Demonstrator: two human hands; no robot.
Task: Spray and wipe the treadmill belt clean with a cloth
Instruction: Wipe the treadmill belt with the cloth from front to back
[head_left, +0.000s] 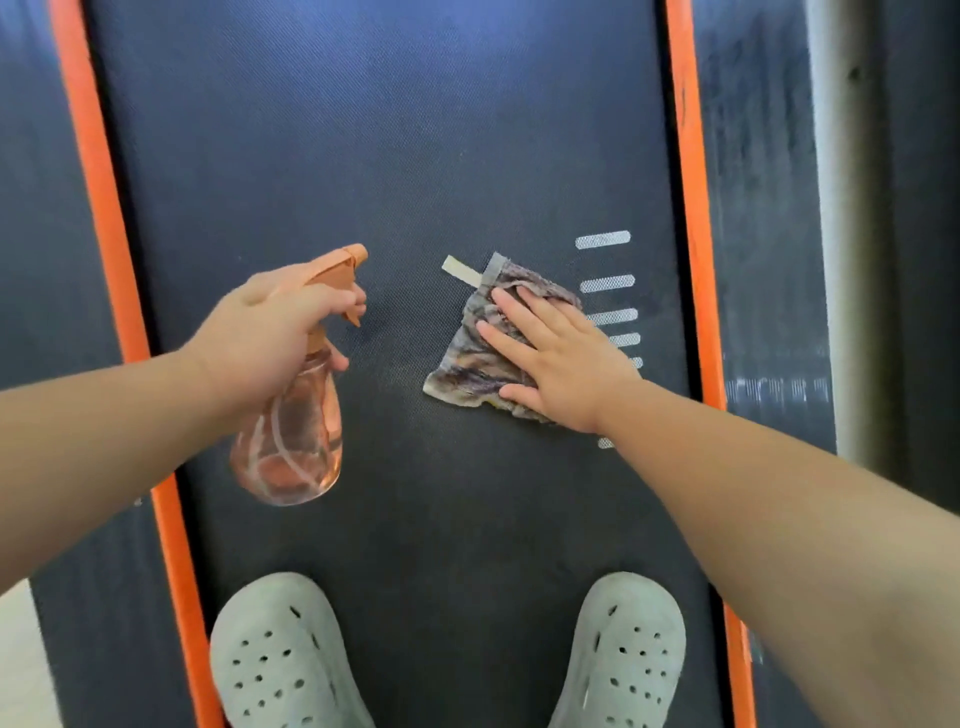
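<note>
Item: dark grey woven treadmill belt (395, 130), running near to far between two orange side strips (93, 182), with a column of white dashed markings (605, 284) towards its right edge. Left hand (270, 338): fingers wrapped round the neck of a translucent orange-pink plastic spray bottle (291, 441), one finger on the orange trigger, the bottle held above the left part of the belt with its nozzle aimed far and right. Right hand (561, 364): fingers straight and spread, pressing flat on a crumpled mottled grey-brown cloth (467, 364) with a pale tag (461, 270). The cloth lies on the belt right of centre, just beside the markings. Pale grey-green perforated clogs (283, 660): standing on the near end of the belt. Condition: a faint paler patch just left of the cloth may be spray, though it cannot be told for certain. Progress, as judged: spraying and wiping are both in hand at mid-belt. The far stretch looks dusty and unwiped, and the near end under the clogs remains to be done, so much of the task appears left.
</note>
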